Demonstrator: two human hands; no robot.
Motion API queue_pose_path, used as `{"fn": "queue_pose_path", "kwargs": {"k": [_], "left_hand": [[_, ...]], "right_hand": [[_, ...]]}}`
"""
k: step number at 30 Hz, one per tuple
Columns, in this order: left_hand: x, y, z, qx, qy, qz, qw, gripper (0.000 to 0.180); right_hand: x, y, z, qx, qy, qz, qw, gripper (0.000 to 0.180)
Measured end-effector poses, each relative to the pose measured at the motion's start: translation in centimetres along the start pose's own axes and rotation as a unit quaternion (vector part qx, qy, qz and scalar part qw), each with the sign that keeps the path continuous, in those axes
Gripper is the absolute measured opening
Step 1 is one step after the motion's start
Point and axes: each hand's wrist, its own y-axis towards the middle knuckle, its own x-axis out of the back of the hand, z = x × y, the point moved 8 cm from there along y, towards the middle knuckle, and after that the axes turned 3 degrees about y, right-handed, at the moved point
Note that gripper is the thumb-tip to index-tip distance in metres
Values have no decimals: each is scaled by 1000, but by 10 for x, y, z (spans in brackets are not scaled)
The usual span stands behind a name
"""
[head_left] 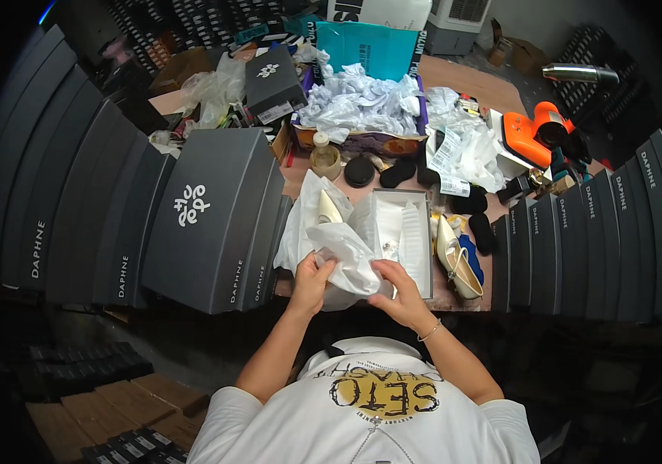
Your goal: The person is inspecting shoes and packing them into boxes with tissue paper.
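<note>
White tissue paper is stretched between my two hands at the table's front edge. My left hand pinches its left side. On the opposite side my right hand closes on it with fingers and thumb. Just beyond, a cream shoe lies partly wrapped in more white paper, its lower part hidden. Beside it stands an open grey shoe box lined with white paper, which the held paper overlaps at the front. To the right of the box, a second cream shoe rests tilted with its opening showing.
Dark shoe boxes line the left and the right. At the back, a purple carton overflows with crumpled paper. A bottle and a round black tin sit before it. An orange device occupies the back right.
</note>
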Motion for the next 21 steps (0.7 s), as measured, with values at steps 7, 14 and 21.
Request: {"fn": "queue_pose_path", "kwargs": {"k": [7,14,21], "left_hand": [[-49,-24,-8,-54,186,89,977,20],[-28,26,-16,27,-260,-69,963,22],[-146,-21,-138,-465,365,-19,806,29]], "right_hand": [[1,-9,0,-139,37,-42,989,43],[84,15,-16,-36,23,-224,974,35],[135,36,45,174,-322,-34,930,45]]}}
